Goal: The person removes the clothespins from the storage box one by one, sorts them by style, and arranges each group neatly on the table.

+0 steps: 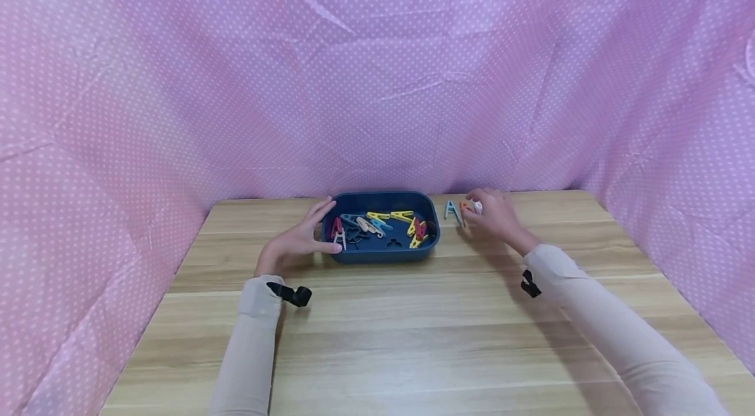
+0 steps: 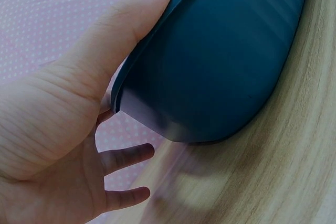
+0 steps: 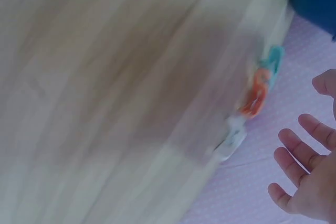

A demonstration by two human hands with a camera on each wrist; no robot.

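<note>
A dark blue plastic basin [image 1: 386,257] stands at the far side of the table. My left hand [image 1: 303,236] holds its left end, thumb on the near rim and fingers at the far left corner. In the left wrist view the thumb lies along the rim of the basin [image 2: 210,72], and two fingers stick out below. My right hand [image 1: 495,213] hovers right of the basin, fingers spread and holding nothing. Under it lie a teal clothespin [image 3: 274,62], an orange clothespin [image 3: 255,94] and a white clothespin [image 3: 231,139] in a row.
Inside the basin are several clothespins, among them a yellow clothespin [image 1: 402,215], a red clothespin [image 1: 420,228] and a beige clothespin [image 1: 362,225]. A pink dotted curtain [image 1: 377,88] hangs behind the wooden table [image 1: 377,337].
</note>
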